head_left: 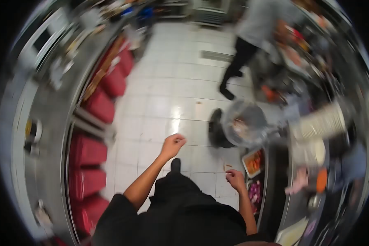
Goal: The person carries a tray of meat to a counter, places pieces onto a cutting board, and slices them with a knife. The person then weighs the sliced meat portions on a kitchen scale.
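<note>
Head view: your left hand, fingers loosely curled, apart, over tiled floor; your right hand, fingers apart, near food tray.

no readable text, no legible labels, brands, numbers or signs

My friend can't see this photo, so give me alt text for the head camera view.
Both bare hands, left and right, reach out holding nothing visible above a kitchen's tiled floor, between red bins and a clear-lined bin; a person stands ahead.
</note>
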A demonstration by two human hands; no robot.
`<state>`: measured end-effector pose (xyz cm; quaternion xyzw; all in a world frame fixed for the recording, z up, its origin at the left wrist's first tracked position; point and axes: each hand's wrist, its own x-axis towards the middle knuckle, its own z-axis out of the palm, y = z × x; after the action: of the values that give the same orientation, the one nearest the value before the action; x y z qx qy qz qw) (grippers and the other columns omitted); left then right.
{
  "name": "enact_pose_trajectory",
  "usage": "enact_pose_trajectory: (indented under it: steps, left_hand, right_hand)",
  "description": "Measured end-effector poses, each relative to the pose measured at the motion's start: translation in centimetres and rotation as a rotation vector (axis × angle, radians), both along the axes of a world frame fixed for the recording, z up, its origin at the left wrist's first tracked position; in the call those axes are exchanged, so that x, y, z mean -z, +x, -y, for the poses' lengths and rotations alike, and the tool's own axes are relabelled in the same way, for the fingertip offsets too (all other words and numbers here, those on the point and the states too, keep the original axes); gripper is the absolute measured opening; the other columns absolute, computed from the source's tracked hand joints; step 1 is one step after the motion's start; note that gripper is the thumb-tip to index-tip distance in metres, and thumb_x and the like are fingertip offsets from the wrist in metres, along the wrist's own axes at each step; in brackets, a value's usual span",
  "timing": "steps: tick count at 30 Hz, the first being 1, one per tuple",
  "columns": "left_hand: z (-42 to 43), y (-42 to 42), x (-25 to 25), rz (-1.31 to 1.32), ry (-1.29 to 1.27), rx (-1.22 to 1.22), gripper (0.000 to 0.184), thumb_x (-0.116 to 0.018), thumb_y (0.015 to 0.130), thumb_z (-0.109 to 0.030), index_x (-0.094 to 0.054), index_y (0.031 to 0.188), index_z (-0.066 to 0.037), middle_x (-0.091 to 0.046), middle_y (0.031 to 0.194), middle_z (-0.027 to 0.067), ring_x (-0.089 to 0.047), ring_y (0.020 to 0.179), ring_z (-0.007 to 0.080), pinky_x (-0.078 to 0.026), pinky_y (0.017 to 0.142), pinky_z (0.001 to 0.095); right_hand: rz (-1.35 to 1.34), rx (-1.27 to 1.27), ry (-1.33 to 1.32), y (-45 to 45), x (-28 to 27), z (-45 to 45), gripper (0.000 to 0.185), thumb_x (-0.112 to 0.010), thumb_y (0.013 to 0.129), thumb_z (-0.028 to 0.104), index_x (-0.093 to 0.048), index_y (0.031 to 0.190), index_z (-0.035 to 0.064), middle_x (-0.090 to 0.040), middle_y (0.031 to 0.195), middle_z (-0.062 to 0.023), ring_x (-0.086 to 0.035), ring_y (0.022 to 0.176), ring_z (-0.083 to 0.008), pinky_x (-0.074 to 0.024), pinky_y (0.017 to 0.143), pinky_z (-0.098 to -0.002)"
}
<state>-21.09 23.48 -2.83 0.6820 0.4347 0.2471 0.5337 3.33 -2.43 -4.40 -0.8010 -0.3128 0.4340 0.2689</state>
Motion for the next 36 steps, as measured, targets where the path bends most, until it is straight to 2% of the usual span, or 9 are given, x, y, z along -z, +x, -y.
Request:
enact_pose_trajectory:
  steps: [10,16,20,22,24,27,29,35,36]
  left_hand:
    - [-20.3,-4.4,-4.9,0.054,0.070,-0.370,0.018,-0.069,0.085,-0.018,-0.068,0.094,-0.003,-0.068,0.083,0.0036,-0.060,0.075,0.0111,-0.049,0.068,0.0260]
    - [-30.7,-16.9,11.4,-0.627,0.153,-0.451,0.035,-0.067,0.080,-0.034,-0.066,0.094,-0.003,-0.067,0.097,0.0184,-0.064,0.092,0.0330,-0.051,0.081,0.0407]
    - [-23.9,-27.2,20.7,-1.207,-0.391,-0.235,0.058,-0.060,0.080,-0.052,-0.067,0.106,-0.001,-0.061,0.119,0.0210,-0.059,0.111,0.0330,-0.048,0.093,0.0398]
    - [-19.3,-27.1,18.1,-0.999,-0.761,-0.539,0.042,-0.059,0.082,-0.045,-0.072,0.084,-0.005,-0.070,0.089,0.0168,-0.066,0.091,0.0305,-0.052,0.083,0.0406]
    - [-14.1,-27.4,18.7,-0.915,-0.411,-0.461,0.047,-0.051,0.087,-0.044,-0.067,0.058,-0.010,-0.067,0.065,0.0105,-0.065,0.064,0.0279,-0.052,0.071,0.0416]
    - [-7.9,-25.2,21.2,-1.038,-0.719,-0.427,0.043,-0.056,0.085,-0.040,-0.065,0.060,-0.007,-0.063,0.055,0.0090,-0.064,0.051,0.0213,-0.053,0.053,0.0369]
    - [-8.4,-20.0,19.3,-0.658,-1.087,-1.154,0.032,-0.072,0.078,-0.025,-0.064,0.075,0.006,-0.060,0.055,0.0163,-0.063,0.051,0.0244,-0.052,0.043,0.0364]
    - [-26.7,-14.0,18.2,-0.696,-1.070,-0.978,0.035,-0.073,0.078,-0.028,-0.064,0.075,0.006,-0.063,0.060,0.0163,-0.063,0.050,0.0249,-0.052,0.044,0.0376]
    - [-28.8,-16.8,25.7,-0.622,-1.126,-0.809,0.036,-0.073,0.078,-0.031,-0.065,0.073,0.004,-0.065,0.066,0.0168,-0.063,0.049,0.0228,-0.051,0.045,0.0375]
  right_hand:
    - [0.099,-0.311,-0.460,7.5,12.4,-6.4,0.019,-0.061,0.075,0.020,-0.069,0.071,0.0035,-0.064,0.061,-0.0091,-0.063,0.058,-0.0184,-0.0492,0.053,-0.0351]
    - [0.136,-0.417,-0.587,11.4,17.5,-17.7,0.019,-0.062,0.074,0.025,-0.071,0.071,0.0085,-0.067,0.067,-0.0082,-0.066,0.064,-0.0187,-0.0507,0.058,-0.0358]
    - [0.236,-0.665,-0.572,15.4,20.9,-28.5,0.019,-0.062,0.073,0.028,-0.072,0.072,0.0118,-0.069,0.071,-0.0076,-0.067,0.068,-0.0189,-0.0517,0.060,-0.0363]
    - [0.517,-1.150,-0.471,17.6,21.3,-36.7,0.019,-0.062,0.073,0.029,-0.073,0.072,0.0135,-0.070,0.073,-0.0073,-0.068,0.070,-0.0190,-0.0522,0.062,-0.0365]
    - [0.847,-1.494,-0.290,20.5,22.7,-48.5,0.019,-0.063,0.072,0.031,-0.073,0.072,0.0151,-0.071,0.075,-0.0070,-0.069,0.072,-0.0191,-0.0527,0.063,-0.0368]
    - [0.327,-0.520,-0.114,21.4,23.5,-68.1,0.020,-0.056,0.073,0.017,-0.069,0.064,0.0051,-0.064,0.056,-0.0111,-0.064,0.052,-0.0242,-0.0512,0.054,-0.0403]
    - [0.118,-0.241,0.095,16.8,14.4,-78.9,0.018,-0.051,0.077,0.004,-0.068,0.079,-0.0017,-0.062,0.058,-0.0127,-0.061,0.048,-0.0215,-0.0484,0.046,-0.0349]
    - [-0.049,-0.409,0.143,10.6,12.0,-96.9,0.022,-0.054,0.078,-0.001,-0.065,0.097,-0.0028,-0.062,0.065,-0.0119,-0.061,0.050,-0.0198,-0.0482,0.042,-0.0319]
    - [-0.062,-0.494,0.114,11.1,13.0,-98.1,0.023,-0.057,0.077,-0.003,-0.063,0.099,-0.0027,-0.062,0.067,-0.0115,-0.061,0.051,-0.0191,-0.0483,0.042,-0.0314]
